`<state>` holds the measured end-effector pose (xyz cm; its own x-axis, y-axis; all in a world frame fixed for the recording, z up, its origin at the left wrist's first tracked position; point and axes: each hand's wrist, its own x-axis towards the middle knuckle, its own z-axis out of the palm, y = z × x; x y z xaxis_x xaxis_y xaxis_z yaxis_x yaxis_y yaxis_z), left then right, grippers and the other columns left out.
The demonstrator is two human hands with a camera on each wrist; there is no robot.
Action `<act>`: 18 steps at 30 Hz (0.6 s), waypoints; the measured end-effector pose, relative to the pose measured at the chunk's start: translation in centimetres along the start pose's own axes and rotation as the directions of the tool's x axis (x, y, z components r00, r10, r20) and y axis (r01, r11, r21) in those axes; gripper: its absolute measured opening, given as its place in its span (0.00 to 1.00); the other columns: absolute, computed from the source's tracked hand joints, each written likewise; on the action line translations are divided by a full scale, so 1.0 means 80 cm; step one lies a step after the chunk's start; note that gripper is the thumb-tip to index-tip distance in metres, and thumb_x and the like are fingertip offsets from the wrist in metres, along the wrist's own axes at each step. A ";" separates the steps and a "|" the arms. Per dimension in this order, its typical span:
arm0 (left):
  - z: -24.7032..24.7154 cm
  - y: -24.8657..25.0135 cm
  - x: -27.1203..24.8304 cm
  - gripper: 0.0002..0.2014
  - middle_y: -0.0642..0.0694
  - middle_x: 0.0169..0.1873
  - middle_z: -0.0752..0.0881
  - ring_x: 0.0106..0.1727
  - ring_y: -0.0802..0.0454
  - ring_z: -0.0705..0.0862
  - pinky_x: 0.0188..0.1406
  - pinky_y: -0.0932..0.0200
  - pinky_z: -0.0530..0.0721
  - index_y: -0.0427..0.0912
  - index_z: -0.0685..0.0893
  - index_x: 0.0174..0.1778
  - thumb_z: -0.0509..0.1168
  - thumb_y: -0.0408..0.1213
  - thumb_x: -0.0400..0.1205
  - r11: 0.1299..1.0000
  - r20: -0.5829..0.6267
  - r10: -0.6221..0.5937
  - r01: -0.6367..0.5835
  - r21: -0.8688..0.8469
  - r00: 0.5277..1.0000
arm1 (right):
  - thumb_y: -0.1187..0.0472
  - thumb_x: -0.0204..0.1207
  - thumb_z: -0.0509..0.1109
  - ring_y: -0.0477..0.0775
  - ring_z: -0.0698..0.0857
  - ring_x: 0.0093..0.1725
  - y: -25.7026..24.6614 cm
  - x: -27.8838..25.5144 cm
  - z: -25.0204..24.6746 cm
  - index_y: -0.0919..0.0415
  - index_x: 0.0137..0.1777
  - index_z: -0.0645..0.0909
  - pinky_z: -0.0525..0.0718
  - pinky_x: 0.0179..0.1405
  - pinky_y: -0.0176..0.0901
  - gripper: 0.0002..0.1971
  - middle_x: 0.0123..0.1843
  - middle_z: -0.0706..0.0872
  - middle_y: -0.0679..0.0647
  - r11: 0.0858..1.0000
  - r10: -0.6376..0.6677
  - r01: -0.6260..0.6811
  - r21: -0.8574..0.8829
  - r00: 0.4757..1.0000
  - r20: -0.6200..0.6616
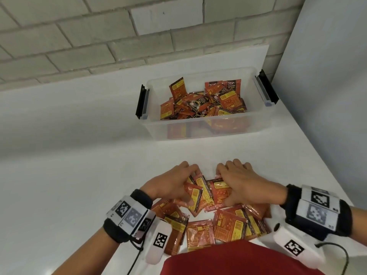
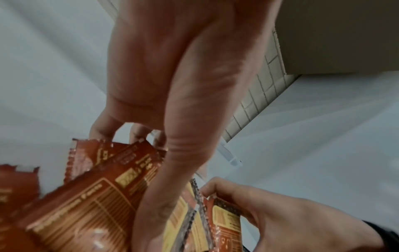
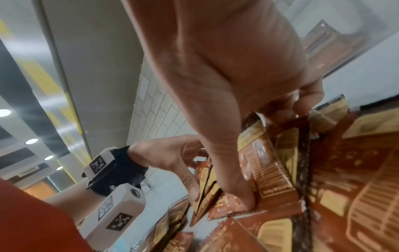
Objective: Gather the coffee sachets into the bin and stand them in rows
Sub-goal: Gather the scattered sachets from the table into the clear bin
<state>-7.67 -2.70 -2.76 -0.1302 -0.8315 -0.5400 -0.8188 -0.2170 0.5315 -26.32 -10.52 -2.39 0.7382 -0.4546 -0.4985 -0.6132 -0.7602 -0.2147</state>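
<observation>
Both hands clamp one bundle of sachets (image 1: 206, 190) between them, left hand (image 1: 174, 184) and right hand (image 1: 241, 184) curled round opposite sides. Squeeze evenly and lift as one; loose sachets (image 1: 228, 225) lie just behind, the bin (image 1: 198, 128) well ahead.

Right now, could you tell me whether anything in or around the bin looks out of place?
Yes: the sachets in the clear bin lie jumbled at all angles, not standing in rows. Many more remain loose on the white table, where the left hand and right hand grip a bunch.
</observation>
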 end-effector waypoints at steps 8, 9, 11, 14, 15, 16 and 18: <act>-0.031 -0.001 -0.001 0.21 0.47 0.51 0.88 0.46 0.52 0.87 0.44 0.62 0.86 0.54 0.74 0.51 0.79 0.37 0.72 0.958 -0.134 0.046 -0.082 -0.276 0.990 | 0.50 0.74 0.73 0.52 0.73 0.58 0.022 0.013 -0.018 0.52 0.63 0.74 0.76 0.55 0.45 0.20 0.56 0.76 0.52 0.946 -0.063 0.070 0.318 0.998 -0.032; -0.040 0.001 -0.002 0.20 0.47 0.50 0.89 0.46 0.50 0.88 0.46 0.60 0.87 0.53 0.76 0.50 0.79 0.37 0.72 0.942 -0.155 0.048 -0.097 -0.322 0.987 | 0.53 0.74 0.74 0.52 0.79 0.54 0.030 0.013 -0.024 0.51 0.58 0.75 0.80 0.50 0.42 0.15 0.53 0.80 0.51 0.914 -0.056 0.076 0.399 0.997 -0.062; -0.059 0.007 -0.004 0.19 0.44 0.51 0.89 0.49 0.47 0.89 0.47 0.51 0.90 0.49 0.78 0.53 0.79 0.35 0.72 0.895 -0.197 0.044 -0.126 -0.428 0.979 | 0.57 0.73 0.76 0.50 0.87 0.47 0.044 0.013 -0.041 0.50 0.55 0.77 0.85 0.44 0.37 0.14 0.49 0.87 0.49 0.840 -0.023 0.065 0.539 0.996 -0.083; -0.091 0.020 -0.007 0.18 0.45 0.55 0.87 0.49 0.46 0.90 0.35 0.51 0.90 0.47 0.79 0.54 0.76 0.31 0.73 0.817 -0.287 0.058 -0.211 -0.536 0.956 | 0.62 0.72 0.77 0.45 0.89 0.47 0.058 0.011 -0.076 0.44 0.65 0.76 0.86 0.47 0.36 0.24 0.50 0.90 0.49 0.686 -0.028 0.102 0.720 0.993 -0.114; -0.102 0.026 -0.007 0.17 0.45 0.57 0.86 0.49 0.46 0.90 0.33 0.52 0.89 0.46 0.79 0.55 0.75 0.29 0.74 0.791 -0.325 0.065 -0.247 -0.559 0.944 | 0.64 0.71 0.77 0.44 0.89 0.47 0.062 0.012 -0.088 0.44 0.65 0.76 0.86 0.47 0.35 0.25 0.51 0.90 0.49 0.633 -0.026 0.115 0.765 0.991 -0.127; -0.113 0.031 -0.007 0.18 0.45 0.58 0.85 0.48 0.46 0.90 0.32 0.51 0.89 0.45 0.80 0.56 0.75 0.29 0.74 0.766 -0.362 0.065 -0.279 -0.579 0.930 | 0.65 0.71 0.77 0.44 0.89 0.48 0.066 0.013 -0.101 0.46 0.64 0.77 0.85 0.45 0.33 0.24 0.50 0.91 0.49 0.584 -0.020 0.126 0.802 0.990 -0.140; -0.134 0.041 -0.003 0.21 0.41 0.57 0.86 0.47 0.46 0.90 0.36 0.49 0.90 0.45 0.80 0.59 0.75 0.29 0.72 0.713 -0.428 0.042 -0.327 -0.620 0.903 | 0.66 0.69 0.78 0.45 0.90 0.48 0.073 0.016 -0.128 0.49 0.60 0.80 0.85 0.44 0.33 0.21 0.49 0.92 0.48 0.516 0.013 0.149 0.843 0.983 -0.182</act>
<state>-4.34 -8.70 6.05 0.0868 -0.9787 -0.1862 -0.1943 -0.1999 0.9603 -26.04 -20.30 4.33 0.7687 -0.5414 -0.3405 -0.4442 -0.0688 -0.8933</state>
